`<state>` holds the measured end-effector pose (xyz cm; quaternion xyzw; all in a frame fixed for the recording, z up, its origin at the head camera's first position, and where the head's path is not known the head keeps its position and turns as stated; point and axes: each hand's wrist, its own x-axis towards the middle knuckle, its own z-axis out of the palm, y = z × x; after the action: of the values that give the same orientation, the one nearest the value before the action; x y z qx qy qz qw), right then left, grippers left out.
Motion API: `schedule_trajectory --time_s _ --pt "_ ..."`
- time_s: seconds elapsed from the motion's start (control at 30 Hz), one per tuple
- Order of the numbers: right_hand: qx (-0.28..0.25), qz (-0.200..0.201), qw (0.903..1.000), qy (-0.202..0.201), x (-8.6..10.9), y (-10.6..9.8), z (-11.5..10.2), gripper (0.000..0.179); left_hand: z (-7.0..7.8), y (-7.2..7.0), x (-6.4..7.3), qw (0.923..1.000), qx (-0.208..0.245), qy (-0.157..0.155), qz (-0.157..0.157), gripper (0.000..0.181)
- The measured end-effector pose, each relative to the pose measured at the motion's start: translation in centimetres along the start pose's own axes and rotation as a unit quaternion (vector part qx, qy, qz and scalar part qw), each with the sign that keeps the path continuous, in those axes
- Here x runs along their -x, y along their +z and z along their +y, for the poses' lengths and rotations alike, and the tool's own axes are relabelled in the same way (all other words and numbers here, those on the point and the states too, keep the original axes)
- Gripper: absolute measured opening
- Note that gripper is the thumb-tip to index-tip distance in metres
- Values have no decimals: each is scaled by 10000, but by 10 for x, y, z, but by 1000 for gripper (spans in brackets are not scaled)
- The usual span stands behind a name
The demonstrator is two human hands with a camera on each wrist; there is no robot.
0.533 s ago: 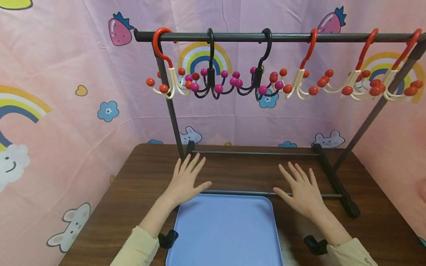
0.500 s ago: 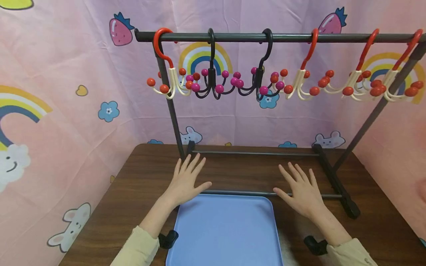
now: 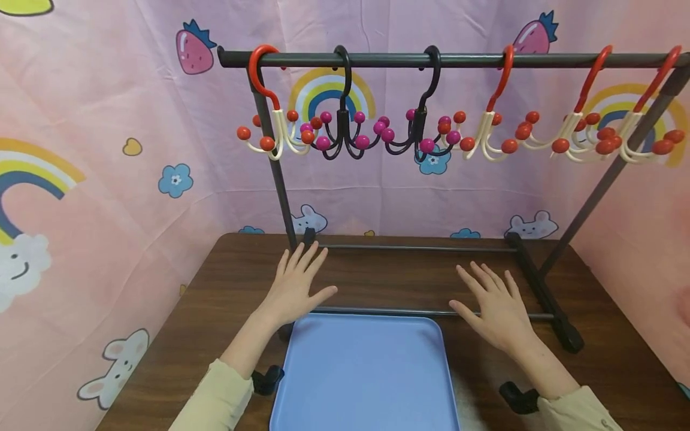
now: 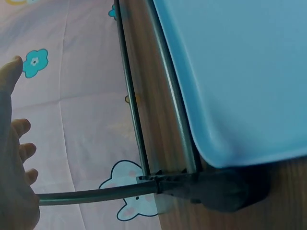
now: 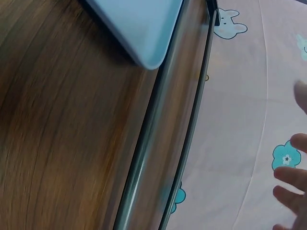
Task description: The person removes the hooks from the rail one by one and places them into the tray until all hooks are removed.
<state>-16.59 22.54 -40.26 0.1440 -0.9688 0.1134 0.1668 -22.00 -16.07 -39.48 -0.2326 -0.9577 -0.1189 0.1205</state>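
Note:
My left hand (image 3: 291, 291) is held palm down with fingers spread, above the far left corner of the blue tray (image 3: 363, 371), holding nothing. To the right of the tray, my right hand (image 3: 497, 311) hovers in the same way with its fingers apart. Above and beyond both hands, a dark metal rack bar (image 3: 388, 60) carries several hangers. Two are black hooks with magenta balls, such as the black hanger (image 3: 343, 126); the others, like the left red-hooked hanger (image 3: 278, 129), have cream prongs tipped with red balls. Fingers of each hand show at the edge of its wrist view.
The rack's lower front rail (image 3: 388, 311) runs just behind the tray, and its right foot (image 3: 568, 335) stands on the brown wooden table (image 3: 145, 371). A slanted post (image 3: 604, 185) rises at the right. Patterned pink cloth (image 3: 135, 197) encloses the table's back and sides.
My left hand has shifted slightly left and away from me; the right hand has drifted slightly right. The left black hanger has turned a little on the bar.

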Motion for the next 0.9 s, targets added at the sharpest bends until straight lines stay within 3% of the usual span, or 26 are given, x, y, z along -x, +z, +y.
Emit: schedule_trajectory --time_s 0.17,0.3,0.43,0.63,0.9 --pt "53 543 9985 -84 3 -10 7 49 -4 -10 -4 9988 81 -21 488 67" --pt "29 1104 9938 -157 2 -26 17 34 -11 -19 -10 9926 326 -328 1120 53" --pt "145 1616 9863 -296 -2 -47 28 28 -20 -30 -19 9799 866 -706 1653 43" --pt "345 2219 9739 -326 -11 -80 41 24 -32 -48 -34 9557 1587 -991 2272 37" --pt "469 2490 9673 -99 -26 -121 57 24 -37 -67 -59 9278 2414 -1482 2430 47"
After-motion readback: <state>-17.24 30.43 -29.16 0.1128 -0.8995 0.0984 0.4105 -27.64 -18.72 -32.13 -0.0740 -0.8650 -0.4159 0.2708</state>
